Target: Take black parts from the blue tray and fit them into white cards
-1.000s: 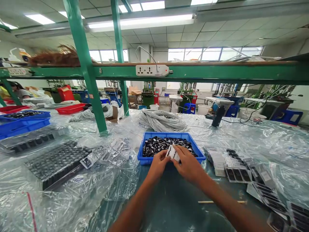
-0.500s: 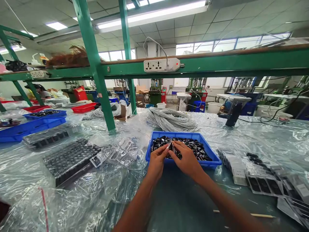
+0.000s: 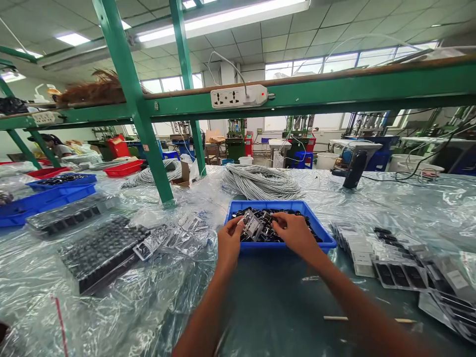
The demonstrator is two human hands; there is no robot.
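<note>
My left hand (image 3: 229, 244) pinches a small clear plastic tray (image 3: 253, 226) by its left edge, tilted above the blue bin (image 3: 286, 246). On the other side, my right hand (image 3: 295, 232) is closed at the fingertips on what looks like a small black part (image 3: 267, 216), partly hidden by the fingers. The bin beneath both hands holds many small black parts (image 3: 310, 228). Similar clear plastic trays (image 3: 186, 230) lie in a loose heap to the left.
Wrapped blocks of black pieces (image 3: 100, 255) stand at the left. To the right are clear trays filled with black parts (image 3: 399, 274) and a thin stick (image 3: 336, 318). Behind the bin lies coiled grey cable (image 3: 262, 182). A green post (image 3: 150, 148) rises from the plastic-covered table.
My hands were close together around one piece; now they have drawn apart, and the clear tray shows flat in my left hand. The view has shifted slightly.
</note>
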